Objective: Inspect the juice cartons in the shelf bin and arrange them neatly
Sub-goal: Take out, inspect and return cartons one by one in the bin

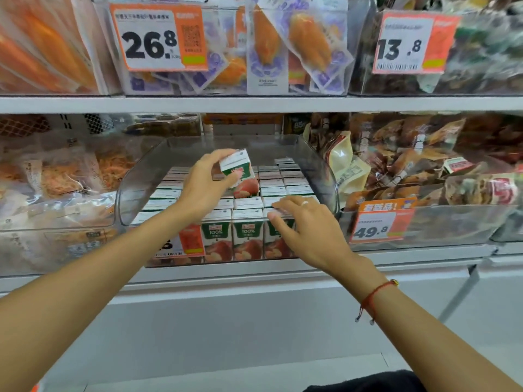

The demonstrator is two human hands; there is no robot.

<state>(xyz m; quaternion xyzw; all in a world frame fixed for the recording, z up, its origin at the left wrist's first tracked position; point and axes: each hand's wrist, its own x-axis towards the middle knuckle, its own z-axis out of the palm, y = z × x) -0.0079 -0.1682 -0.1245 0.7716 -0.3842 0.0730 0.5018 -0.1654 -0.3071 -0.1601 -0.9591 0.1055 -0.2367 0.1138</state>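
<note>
Clear shelf bin (319,165) on middle shelf, packed with juice cartons in rows; three front faces readable, exact total cannot tell. Left hand (203,185) grips one lifted carton (239,172), tilted, raised above the packed rows. Right hand (305,224) with fingers loosely spread, holding nothing, fingertips touching the tops of front-right cartons (278,239). Three price tags readable: 26.8 (161,38), 13.8 (410,43), 49.8 (382,222).
</note>
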